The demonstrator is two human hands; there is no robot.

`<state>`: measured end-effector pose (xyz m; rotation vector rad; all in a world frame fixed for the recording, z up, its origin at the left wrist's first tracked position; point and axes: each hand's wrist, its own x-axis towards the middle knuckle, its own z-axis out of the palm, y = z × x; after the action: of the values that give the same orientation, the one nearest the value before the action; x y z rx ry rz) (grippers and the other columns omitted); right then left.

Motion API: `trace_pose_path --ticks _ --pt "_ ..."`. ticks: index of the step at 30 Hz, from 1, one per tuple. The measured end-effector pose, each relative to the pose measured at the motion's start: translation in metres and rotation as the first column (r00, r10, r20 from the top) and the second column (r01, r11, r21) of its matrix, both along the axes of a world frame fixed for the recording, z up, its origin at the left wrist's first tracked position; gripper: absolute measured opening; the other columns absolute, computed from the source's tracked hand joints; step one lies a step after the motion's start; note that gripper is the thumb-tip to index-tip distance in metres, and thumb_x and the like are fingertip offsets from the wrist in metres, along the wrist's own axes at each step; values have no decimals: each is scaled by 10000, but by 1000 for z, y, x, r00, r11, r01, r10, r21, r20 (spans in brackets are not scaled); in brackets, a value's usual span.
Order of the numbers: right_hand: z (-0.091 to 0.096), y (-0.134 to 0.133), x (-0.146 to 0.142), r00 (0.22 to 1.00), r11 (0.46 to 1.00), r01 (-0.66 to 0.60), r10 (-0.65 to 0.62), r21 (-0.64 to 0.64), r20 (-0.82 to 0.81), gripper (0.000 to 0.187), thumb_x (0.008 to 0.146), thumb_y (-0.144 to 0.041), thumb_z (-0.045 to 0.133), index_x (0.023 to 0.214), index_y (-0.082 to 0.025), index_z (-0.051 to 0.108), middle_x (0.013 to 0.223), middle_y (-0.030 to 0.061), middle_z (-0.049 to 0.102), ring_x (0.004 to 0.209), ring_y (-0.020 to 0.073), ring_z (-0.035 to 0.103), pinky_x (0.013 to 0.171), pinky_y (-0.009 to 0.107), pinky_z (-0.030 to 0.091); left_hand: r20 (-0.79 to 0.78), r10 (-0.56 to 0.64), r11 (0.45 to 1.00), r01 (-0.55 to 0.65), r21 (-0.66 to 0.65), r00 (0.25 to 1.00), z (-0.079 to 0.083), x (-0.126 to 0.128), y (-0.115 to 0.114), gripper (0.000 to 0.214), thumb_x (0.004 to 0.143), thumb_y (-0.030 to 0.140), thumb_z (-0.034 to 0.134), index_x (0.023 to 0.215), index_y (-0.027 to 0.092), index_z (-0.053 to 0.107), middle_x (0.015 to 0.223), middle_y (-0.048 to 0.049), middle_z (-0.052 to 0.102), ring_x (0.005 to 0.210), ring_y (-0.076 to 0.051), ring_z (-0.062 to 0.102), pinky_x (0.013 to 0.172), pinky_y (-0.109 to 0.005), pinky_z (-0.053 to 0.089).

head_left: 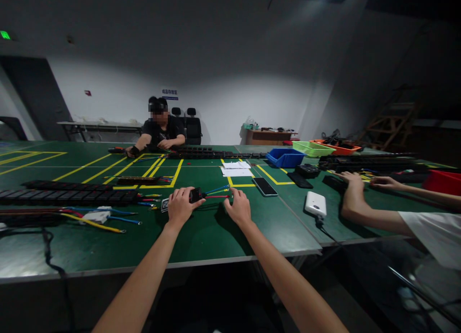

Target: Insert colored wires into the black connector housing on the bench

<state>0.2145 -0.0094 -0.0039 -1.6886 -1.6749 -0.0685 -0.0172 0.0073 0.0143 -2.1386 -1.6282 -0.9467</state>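
Observation:
My left hand is closed around a black module, which lies low over the green table. Blue, green and red wires run out of the module's right side. At their far ends my right hand curls its thumb and forefinger about the wires; the exact contact is too small to make out. A black-and-white label shows just left of my left hand. Further left lie long black power strips with coloured wires and ring terminals at their ends.
A phone, white papers, a white power bank with a cable, and a blue bin lie to the right. A co-worker's arms reach in at right. Another person works across the table.

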Motion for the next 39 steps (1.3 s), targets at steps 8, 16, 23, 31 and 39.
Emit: trace_pose_path --ticks 8,16,23,31,39 --pt "0 -1 0 999 999 -13 14 -31 40 356 918 -319 531 1221 -181 656 1155 116 634 1071 243 555 888 317 425 22 -17 1000 17 1 1000 -1 0 0 659 845 773 509 1180 221 640 1146 -111 681 1075 -313 573 866 -415 421" --pt "0 -1 -1 985 982 31 1 -184 171 352 917 -376 534 1159 -184 704 1119 121 655 1079 263 543 871 329 406 -13 -105 994 105 3 994 -4 0 3 673 831 782 520 1166 213 648 1127 -100 688 1044 -302 584 878 -424 418" --pt "2 -4 -1 987 984 21 7 -178 160 417 949 -501 515 1168 -192 690 1137 119 653 1074 254 554 850 324 399 1 -74 997 74 -24 997 -3 1 1 673 831 784 518 1170 217 646 1123 -104 685 1041 -298 580 880 -417 418" --pt "-2 1 2 998 998 53 -52 -37 17 414 1035 -480 382 1093 -202 683 1076 95 672 995 226 591 808 310 381 -6 -24 997 24 -68 1000 1 2 -4 654 838 769 529 1183 226 645 1133 -112 683 1065 -306 567 892 -421 409" --pt "1 2 3 991 995 91 -94 39 93 315 1040 -262 365 848 -193 605 888 59 658 841 185 564 710 286 323 -26 -15 998 13 -68 1000 0 2 -3 640 834 776 524 1162 238 638 1117 -105 683 1051 -303 574 872 -408 409"
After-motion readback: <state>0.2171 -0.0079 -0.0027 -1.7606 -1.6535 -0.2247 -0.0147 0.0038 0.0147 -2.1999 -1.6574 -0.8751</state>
